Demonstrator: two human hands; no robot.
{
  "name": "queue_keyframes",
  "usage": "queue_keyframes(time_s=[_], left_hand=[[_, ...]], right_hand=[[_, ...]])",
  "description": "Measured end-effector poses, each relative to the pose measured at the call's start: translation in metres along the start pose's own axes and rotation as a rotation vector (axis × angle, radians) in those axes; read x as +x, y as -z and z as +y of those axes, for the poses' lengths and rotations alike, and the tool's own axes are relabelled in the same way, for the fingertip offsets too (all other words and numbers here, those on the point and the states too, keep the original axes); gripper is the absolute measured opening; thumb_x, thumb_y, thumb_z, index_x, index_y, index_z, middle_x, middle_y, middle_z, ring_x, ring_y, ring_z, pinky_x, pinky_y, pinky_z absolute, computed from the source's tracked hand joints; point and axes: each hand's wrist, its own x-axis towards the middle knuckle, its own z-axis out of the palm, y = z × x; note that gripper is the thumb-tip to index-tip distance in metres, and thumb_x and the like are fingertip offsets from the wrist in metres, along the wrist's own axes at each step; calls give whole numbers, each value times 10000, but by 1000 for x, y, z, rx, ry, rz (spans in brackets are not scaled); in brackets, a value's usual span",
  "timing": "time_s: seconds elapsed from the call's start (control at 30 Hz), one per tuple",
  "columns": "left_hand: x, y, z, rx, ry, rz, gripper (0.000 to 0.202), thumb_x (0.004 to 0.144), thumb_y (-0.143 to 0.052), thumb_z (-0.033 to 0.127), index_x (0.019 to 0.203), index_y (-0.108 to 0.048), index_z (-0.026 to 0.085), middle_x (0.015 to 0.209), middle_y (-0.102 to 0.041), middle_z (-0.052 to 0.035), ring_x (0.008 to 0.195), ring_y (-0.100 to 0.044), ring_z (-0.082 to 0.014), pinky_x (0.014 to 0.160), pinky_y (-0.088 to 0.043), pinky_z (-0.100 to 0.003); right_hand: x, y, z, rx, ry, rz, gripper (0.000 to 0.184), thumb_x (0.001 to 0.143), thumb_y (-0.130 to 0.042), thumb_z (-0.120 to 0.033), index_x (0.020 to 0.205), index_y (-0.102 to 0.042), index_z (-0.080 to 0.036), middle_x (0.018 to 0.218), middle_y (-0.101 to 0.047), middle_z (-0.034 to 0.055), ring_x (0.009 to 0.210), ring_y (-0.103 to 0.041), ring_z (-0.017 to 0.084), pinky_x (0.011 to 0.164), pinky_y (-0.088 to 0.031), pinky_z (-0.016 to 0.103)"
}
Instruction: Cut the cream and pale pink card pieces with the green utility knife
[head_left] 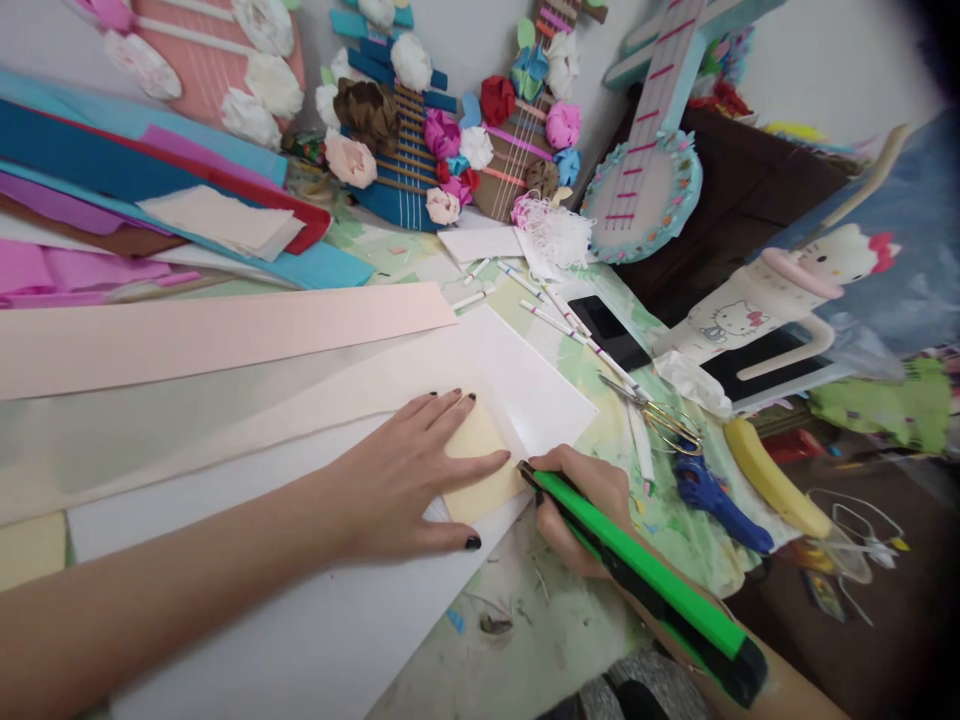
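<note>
My left hand (409,475) lies flat with fingers spread, pressing a small cream-yellow card (480,470) onto a large white sheet (315,610). My right hand (581,505) is closed around a green and black utility knife (645,575). The knife's tip touches the right edge of the cream card, close to my left fingertips. A long pale pink paper strip (210,335) lies above the white sheet.
Scissors (660,415), a blue glue gun (720,500) and a banana (769,480) lie to the right. White sticks (555,320) and a black phone (611,330) are beyond. Paper guitars with paper flowers (442,140) lean at the back. Coloured paper sheets (112,170) are stacked at left.
</note>
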Motion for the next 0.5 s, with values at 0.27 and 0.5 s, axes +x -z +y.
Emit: queue_keyframes(time_s=[0.27,0.5], left_hand=[[1,0,0,15,4,-32,694,778,-599,623,1404,-417,382,1534,-259,-143,1376,-268,-440,1070,-252,-592],[1,0,0,19,2,-38,704,777,-607,615,1411,-401,389,1535,-254,-146,1381,-263,-433,1073,-247,-587]], right_hand=[[-6,0,2,-9,35,3,216,660,-465,-116,837,-538,-217,578,-559,-28,466,-504,115,479,-384,230],[-12,1,5,-12,39,-18,241,656,-473,-118,867,-548,-206,594,-551,-24,472,-501,116,477,-374,232]])
